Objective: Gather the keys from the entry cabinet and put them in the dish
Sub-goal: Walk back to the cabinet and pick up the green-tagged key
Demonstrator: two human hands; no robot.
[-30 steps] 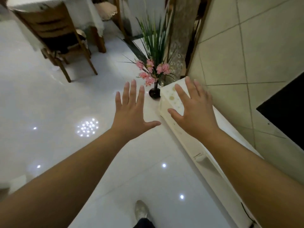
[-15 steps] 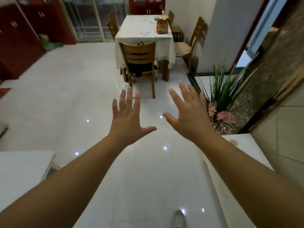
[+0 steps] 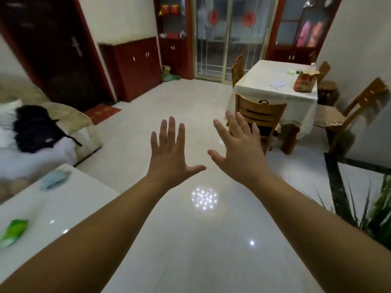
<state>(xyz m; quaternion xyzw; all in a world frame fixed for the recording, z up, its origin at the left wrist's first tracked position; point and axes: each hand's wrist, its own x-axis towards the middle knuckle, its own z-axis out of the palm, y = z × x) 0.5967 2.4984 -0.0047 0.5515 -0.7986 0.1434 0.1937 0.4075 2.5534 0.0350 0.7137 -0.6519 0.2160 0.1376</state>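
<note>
While your two hands, the left hand (image 3: 169,152) and the right hand (image 3: 240,154), hover spread and empty over the glossy floor (image 3: 196,240), no keys or dish can be made out anywhere. At 8 o'clock a white desk (image 3: 63,199) carries two small packets, one blue (image 3: 55,179) and one green (image 3: 13,232), its near side cut off by the frame. At 1 o'clock stands one cloth-covered dining table (image 3: 275,85) with three wooden chairs clearly visible, and at 4 o'clock a blurred plant (image 3: 378,212) is cropped at the edge.
</note>
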